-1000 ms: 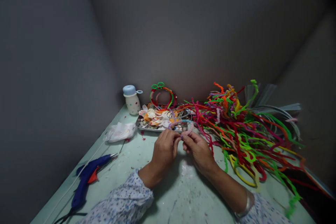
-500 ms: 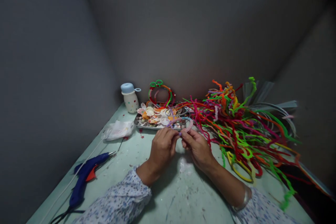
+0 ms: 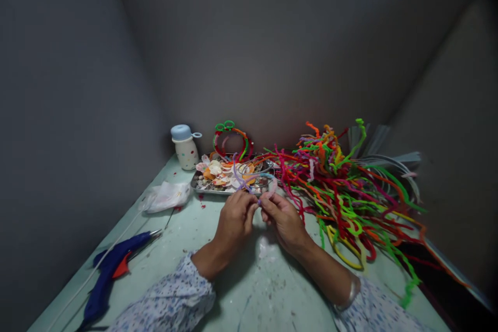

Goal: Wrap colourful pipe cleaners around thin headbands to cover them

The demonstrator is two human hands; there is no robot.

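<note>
A pale green desk [image 3: 268, 290], flecked with small marks, runs under everything. A great tangled heap of fuzzy stems [image 3: 342, 192] covers its right side, red, orange, magenta, yellow and bright green, with loose ends trailing toward the near edge. At the middle of the far side sits a shallow metal tray [image 3: 212, 192]. It holds overlapping petal-like pieces in white, orange and pale pink, with small greyish bits around them; thin hoops lie over its right part. A blue glue gun [image 3: 126, 246] with a red trigger lies at the left.

The left hand [image 3: 233, 215] and right hand [image 3: 286, 218] nearly meet just in front of the tray. Each has thumb and fingertips pinched, a narrow grip on a slim fuzzy-wrapped band [image 3: 274, 185] between them. The band arches up over the tray's near edge, soft pink beside the right hand, light blue along the top, purple toward the left, where a purple end sticks up; a purple bit shows between the fingertips.

Colourful rings [image 3: 246, 145], mostly red and green, topped by two green loops, stand at the tray's back. Left of the tray are a closed white dotted bottle [image 3: 185, 153] with a blue lid and a whitish plastic bag [image 3: 168, 197], its contents unclear.
</note>
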